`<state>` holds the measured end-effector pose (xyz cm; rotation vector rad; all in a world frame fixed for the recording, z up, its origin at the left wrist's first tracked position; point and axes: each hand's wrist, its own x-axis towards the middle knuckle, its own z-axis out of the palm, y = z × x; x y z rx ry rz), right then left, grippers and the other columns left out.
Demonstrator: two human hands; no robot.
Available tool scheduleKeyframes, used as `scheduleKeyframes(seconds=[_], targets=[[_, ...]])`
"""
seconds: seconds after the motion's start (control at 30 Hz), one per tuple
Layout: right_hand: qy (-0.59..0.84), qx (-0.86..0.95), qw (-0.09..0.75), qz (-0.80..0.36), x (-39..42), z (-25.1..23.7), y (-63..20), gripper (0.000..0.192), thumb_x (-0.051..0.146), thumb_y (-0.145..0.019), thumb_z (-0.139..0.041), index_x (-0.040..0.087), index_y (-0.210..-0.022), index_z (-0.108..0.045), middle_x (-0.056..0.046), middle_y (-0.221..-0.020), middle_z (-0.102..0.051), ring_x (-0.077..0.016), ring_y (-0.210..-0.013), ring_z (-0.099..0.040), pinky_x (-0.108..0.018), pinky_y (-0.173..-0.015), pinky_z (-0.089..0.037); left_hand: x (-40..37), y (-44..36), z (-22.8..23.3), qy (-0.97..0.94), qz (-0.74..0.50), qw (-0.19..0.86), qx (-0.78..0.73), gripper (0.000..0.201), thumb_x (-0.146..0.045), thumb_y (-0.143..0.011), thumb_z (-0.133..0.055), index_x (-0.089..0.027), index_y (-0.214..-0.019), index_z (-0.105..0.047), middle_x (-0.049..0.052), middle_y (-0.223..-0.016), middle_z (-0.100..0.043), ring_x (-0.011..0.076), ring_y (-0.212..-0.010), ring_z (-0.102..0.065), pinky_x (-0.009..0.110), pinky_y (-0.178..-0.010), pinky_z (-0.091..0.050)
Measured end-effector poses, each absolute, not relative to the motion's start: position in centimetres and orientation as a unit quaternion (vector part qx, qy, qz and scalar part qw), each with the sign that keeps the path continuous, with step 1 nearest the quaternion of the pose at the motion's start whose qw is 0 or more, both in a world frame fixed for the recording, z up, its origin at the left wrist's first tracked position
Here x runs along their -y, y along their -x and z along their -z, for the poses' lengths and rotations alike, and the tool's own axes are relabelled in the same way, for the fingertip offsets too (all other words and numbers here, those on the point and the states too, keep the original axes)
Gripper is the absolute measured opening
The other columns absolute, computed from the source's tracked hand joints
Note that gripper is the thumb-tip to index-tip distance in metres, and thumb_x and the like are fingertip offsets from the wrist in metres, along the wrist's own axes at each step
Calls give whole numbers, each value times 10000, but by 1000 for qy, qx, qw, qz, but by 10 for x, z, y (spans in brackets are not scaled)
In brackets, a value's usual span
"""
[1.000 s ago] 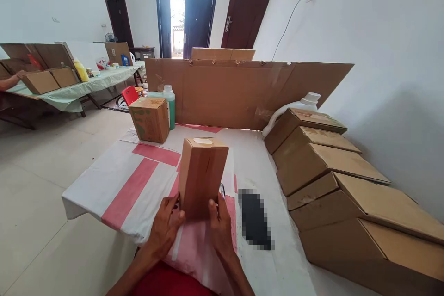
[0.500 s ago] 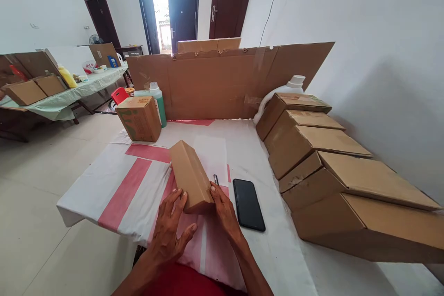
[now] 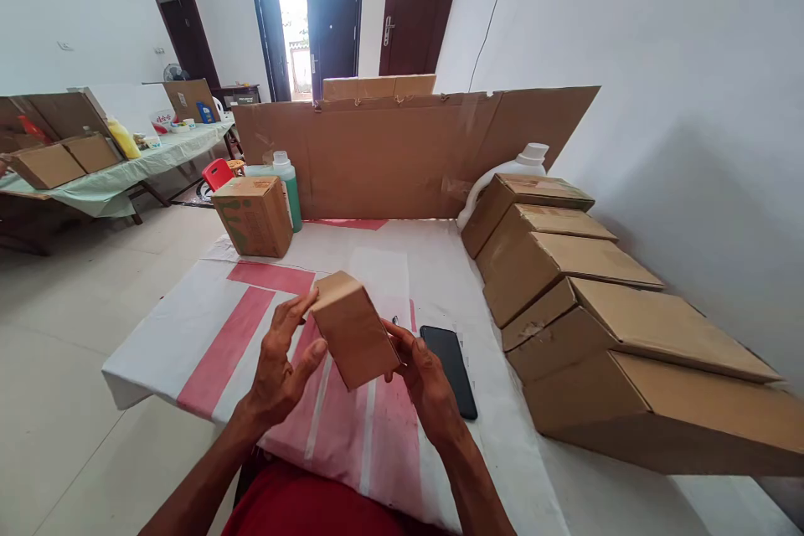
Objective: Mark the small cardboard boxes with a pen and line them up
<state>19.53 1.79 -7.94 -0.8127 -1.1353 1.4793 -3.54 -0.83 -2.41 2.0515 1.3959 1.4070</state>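
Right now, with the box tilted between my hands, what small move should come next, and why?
Probably bring the left hand further around the box: its thumb and fingers are spread, with fingertips at the box's left side, while the right hand grips near the lower right corner. The box is tilted, so a fuller left hold should steady it.

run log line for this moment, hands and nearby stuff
right hand: gripping small brown cardboard box | left hand: open, at box's left side | box: tilted | black rectangular phone: partly behind right hand
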Motion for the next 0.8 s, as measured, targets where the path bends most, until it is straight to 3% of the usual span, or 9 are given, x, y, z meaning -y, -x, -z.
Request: scheduleKeyframes(seconds=[0.17, 0.33, 0.47, 0.6, 0.7, 0.8], targets=[[328, 539, 519, -577, -26, 64, -192, 453, 550, -1037, -477, 272, -1341, -666, -55, -1016, -650, -208, -898, -573, -324, -728, -487, -21, 39, 24, -687, -514, 140, -494, 443, -388, -1058, -482, -289, -1488, -521, 94, -1396, -615, 236, -1213, -563, 377, -966, -495], [357, 581, 491, -542, -52, 65, -181, 482, 537, -957, -590, 273, -1360, -603, -83, -1234, -647, -230, -1043, -614, -330, -789, -517, -59, 42, 40, -637, -545, 192, -510, 439, -488, -1020, -525, -255, -1387, -589, 106, -1389, -622, 259, -1268, -570, 430, -1073, -452], [437, 582, 493, -477, -77, 74, -160, 579, 575, -853, -647, 215, -1305, -608, -98, -1136, -648, -245, -967, -636, -346, -744, -524, -96, 46, 49, -612, -553, 235, -514, 500, -553, -1027, -440, -218, -1381, -555, 131, -1373, -646, 256, -1250, -621, 422, -1054, -487], [454, 573, 519, -442, -76, 67, -148, 390, 585, -895, -614, 214, -1014, -646, -22, -904, -599, -195, -839, -555, -296, -691, -434, -100, 49, 44, -600, -538, 244, -539, 476, -567, -1017, -458, -197, -1287, -591, 126, -1260, -687, 259, -1161, -649, 409, -1006, -496], [478, 583, 501, -425, -55, 58, -156, 480, 628, -879, -653, 233, -697, -451, 59, -679, -380, -138, -660, -375, -272, -598, -301, -74, 47, 44, -604, -497, 272, -561, 481, -581, -1008, -483, -205, -1276, -616, 88, -1103, -718, 245, -999, -676, 383, -903, -513], [505, 605, 445, -425, -26, 60, -172, 572, 674, -860, -653, 243, -654, -337, 66, -660, -310, -125, -635, -296, -276, -574, -236, -34, 42, 60, -608, -445, 320, -575, 580, -593, -1022, -444, -216, -1455, -525, 31, -880, -696, 222, -805, -659, 361, -785, -515]])
